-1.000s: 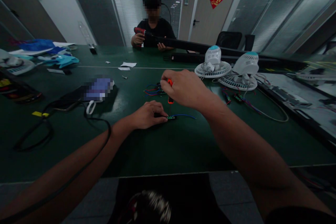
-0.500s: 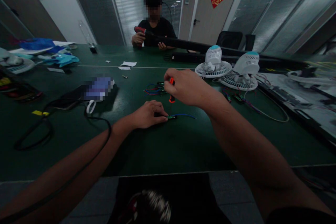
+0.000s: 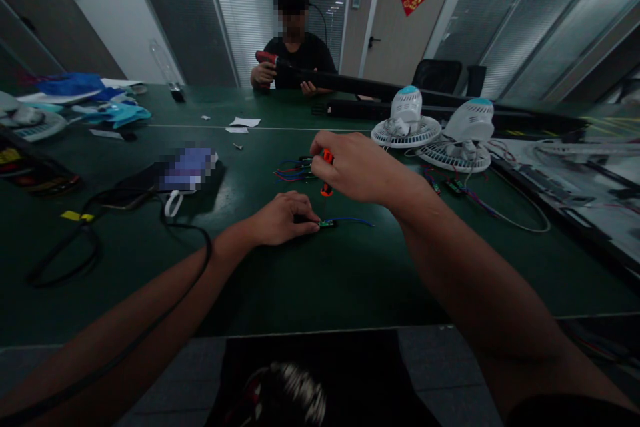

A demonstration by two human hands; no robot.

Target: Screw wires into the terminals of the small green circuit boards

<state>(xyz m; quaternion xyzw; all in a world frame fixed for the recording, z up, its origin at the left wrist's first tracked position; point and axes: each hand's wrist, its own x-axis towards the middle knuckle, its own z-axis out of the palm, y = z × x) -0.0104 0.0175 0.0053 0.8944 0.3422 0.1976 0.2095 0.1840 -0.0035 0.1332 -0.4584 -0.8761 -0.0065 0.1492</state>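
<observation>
On the dark green table, my left hand (image 3: 287, 219) pinches the left end of a small green circuit board (image 3: 327, 223). A blue wire (image 3: 356, 219) runs off the board to the right. Above it, my right hand (image 3: 347, 163) is closed round an orange and black screwdriver (image 3: 327, 191), which stands upright with its shaft pointing down at the board. Whether the tip touches the board is too small to tell. Behind the right hand lie more boards with red and blue wires (image 3: 293, 172), partly hidden by the fingers.
Two white fan heads (image 3: 406, 127) stand at the back right, near loose wired boards (image 3: 455, 187). A phone (image 3: 187, 169) and a black cable (image 3: 95, 250) lie at left. Across the table a person (image 3: 300, 53) holds a red-handled tool (image 3: 267, 57) against a long black bar (image 3: 360, 83).
Almost nothing differs. The screwdriver's handle looks slightly turned in my right hand, while my left hand and the board stay in place.
</observation>
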